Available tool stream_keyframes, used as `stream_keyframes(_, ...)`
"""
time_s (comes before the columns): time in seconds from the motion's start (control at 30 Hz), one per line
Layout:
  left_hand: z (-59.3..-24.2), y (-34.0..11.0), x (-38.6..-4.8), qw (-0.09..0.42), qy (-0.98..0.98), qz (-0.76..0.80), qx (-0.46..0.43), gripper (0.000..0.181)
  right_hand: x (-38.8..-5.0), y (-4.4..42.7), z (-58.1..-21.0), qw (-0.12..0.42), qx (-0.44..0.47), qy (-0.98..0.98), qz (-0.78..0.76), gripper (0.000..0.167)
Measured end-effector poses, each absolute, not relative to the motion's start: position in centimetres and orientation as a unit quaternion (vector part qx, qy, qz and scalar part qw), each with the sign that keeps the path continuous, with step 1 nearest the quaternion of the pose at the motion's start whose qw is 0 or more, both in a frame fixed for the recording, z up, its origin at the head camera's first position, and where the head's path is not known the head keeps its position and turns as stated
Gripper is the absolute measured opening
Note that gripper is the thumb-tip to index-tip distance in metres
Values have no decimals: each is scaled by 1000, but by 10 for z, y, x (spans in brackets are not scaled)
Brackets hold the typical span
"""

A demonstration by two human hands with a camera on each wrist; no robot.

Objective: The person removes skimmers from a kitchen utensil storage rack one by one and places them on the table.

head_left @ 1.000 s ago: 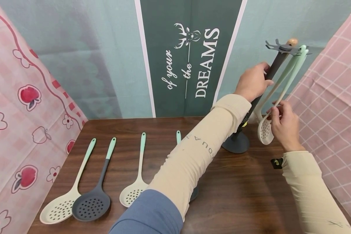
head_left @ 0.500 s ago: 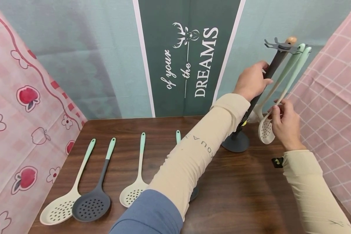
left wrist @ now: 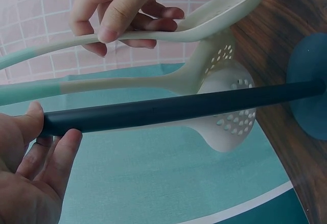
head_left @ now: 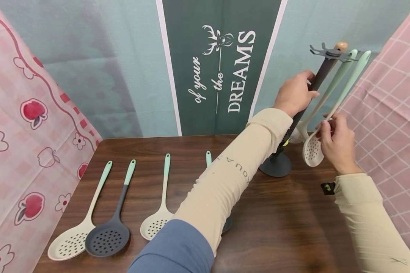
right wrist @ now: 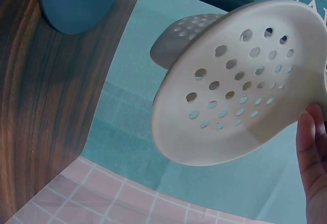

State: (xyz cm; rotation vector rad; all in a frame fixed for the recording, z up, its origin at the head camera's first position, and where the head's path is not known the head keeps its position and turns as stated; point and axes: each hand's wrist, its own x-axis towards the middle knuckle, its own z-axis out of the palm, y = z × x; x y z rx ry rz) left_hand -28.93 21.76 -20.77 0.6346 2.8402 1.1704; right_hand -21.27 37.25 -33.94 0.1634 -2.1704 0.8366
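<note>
In the head view, the person's left hand (head_left: 295, 94) was wrapped round the pole of the dark utensil stand (head_left: 322, 77). The right hand (head_left: 338, 142) pinched the thin neck of a white skimmer (head_left: 313, 151), which was up off the table on the right side of the stand. Its mint handle (head_left: 353, 79) slanted up, with the top just beside the hooks (head_left: 331, 56); it was hard to tell if they touched. A second white skimmer (head_left: 342, 72) was close by, so small, slow moves seemed best. The loose skimmers (head_left: 107, 240) lay to the left on the wooden table (head_left: 259, 242).

In the left wrist view, the left thumb and fingers curled round the pole, and a firm hold there would likely stop a wobble. The right hand pinched low, near the skimmer's head, so the long handle could likely swing; watching its top end would help.

In the right wrist view, only a few right-hand fingers showed, at the neck. Another head with holes (right wrist: 171, 45) peeked out behind the big white bowl, so tipping the bowl gently would likely save a bump.
</note>
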Motion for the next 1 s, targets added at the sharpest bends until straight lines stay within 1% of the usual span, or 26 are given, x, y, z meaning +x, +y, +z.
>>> stream_keyframes(0.57,-209,217,-290,-10,907,366,209,37,-199,379,-337,374,60,-871,313,29)
stream_keyframes(0.83,-210,218,-290,-5,903,377,208,37,-197,377,-327,400,88,-853,324,29)
stream_keyframes(1.0,-210,217,-290,-7,902,378,209,37,-193,381,-323,398,75,-860,311,28)
